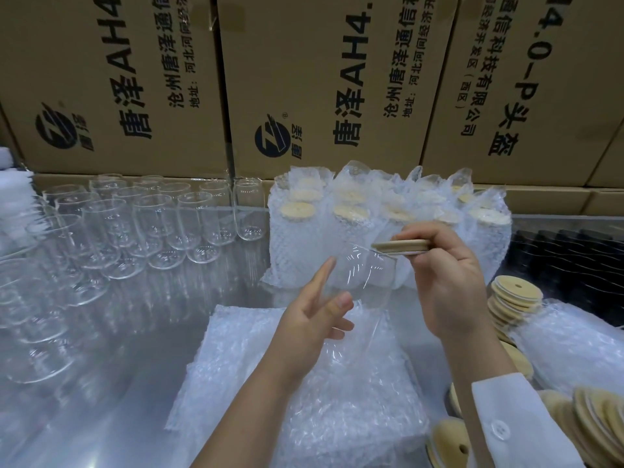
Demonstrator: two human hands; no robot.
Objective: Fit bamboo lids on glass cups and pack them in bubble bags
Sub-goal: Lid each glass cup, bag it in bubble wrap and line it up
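Glass cup (363,278), clear and tilted, is held up above the table between the two hands, its mouth turned toward the right hand.

Behind everything stands a wall of cardboard boxes (320,79) with black print. Below them runs the shiny table (118,383). A flat stack of bubble bags (304,400) lies on it, directly under the hands. At the back, just right of centre, a cluster of packed cups (304,238) stands upright in bubble wrap, their pale lids showing through the open tops. The empty cups (145,224) crowd the left side of the table in rows, all upright and close together. More bubble wrap (580,339) lies at the right edge, beside a leaning pile of loose lids (513,295). Further lids (594,417) lie in the lower right corner, near the white sleeve (513,417).

The left hand (314,325) holds the cup from its lower left. Its forefinger lies straight up along the glass and its thumb rests on the near side. The right hand (452,285) is to the right of the cup and slightly higher, fingers curled. It pinches the bamboo lid (401,246) by its right half. The lid is seen edge-on, nearly level, with its left edge at the cup's upper rim. Whether the two touch cannot be told.
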